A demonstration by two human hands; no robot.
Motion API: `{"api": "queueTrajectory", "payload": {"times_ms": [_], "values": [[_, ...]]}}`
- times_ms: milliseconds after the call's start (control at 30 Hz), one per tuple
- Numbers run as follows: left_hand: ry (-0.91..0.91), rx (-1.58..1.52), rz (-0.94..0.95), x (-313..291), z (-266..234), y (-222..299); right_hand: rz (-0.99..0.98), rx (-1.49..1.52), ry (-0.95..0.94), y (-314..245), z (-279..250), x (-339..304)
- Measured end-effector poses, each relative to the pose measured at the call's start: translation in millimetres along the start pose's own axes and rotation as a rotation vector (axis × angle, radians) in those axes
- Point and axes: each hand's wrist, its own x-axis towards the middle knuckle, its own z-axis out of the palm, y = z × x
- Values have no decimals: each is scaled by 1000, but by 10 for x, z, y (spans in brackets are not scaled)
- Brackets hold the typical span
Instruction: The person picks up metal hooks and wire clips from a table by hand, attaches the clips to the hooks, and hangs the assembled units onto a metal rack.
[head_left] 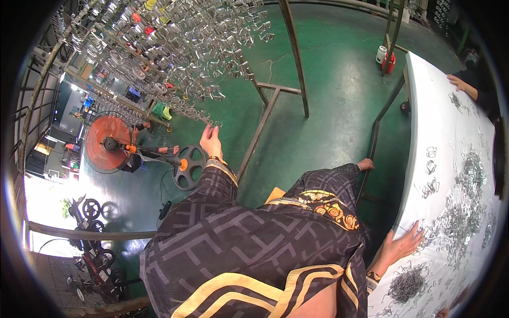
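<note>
My left hand is raised at the lower end of a dense hanging mass of shiny bent metal pieces. Its fingertips are pinched together at a small metal hook on the lowest strand; the grip itself is partly hidden. On the right, my right hand lies with fingers spread on the white tabletop. Those fingertips reach the edge of a loose scatter of small metal hooks. Nearer me, a darker heap of hooks sits just below that hand.
An orange-bladed fan stands left of my left arm. A metal frame rises ahead from the green floor. Across the table is another person's hand near a small pile of hooks. Red and white jugs stand by the table's far end.
</note>
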Motion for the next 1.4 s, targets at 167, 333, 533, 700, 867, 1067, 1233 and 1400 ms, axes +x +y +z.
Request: {"api": "queueTrajectory", "payload": {"times_ms": [167, 333, 533, 700, 867, 1067, 1233, 1400], "values": [[39, -21, 14, 28, 40, -27, -17, 1, 12, -10, 0, 17], [69, 78, 37, -34, 149, 135, -11, -3, 6, 0, 12, 26], [72, 66, 73, -51, 151, 54, -17, -12, 2, 12, 10, 27], [-5, 60, 109, -90, 146, 83, -27, 0, 12, 17, 15, 35], [18, 52, 117, -76, 151, 35, -26, 2, 19, 17, 21, 28], [-55, 98, 205, 39, -104, 53, -15, -11, 11, 24, 39, 28], [-214, 189, 210, 88, -344, 179, -26, -20, 6, 58, 68, 27], [-421, 57, -15, 31, -366, 499, -35, -18, 14, 67, 72, 25]]}}
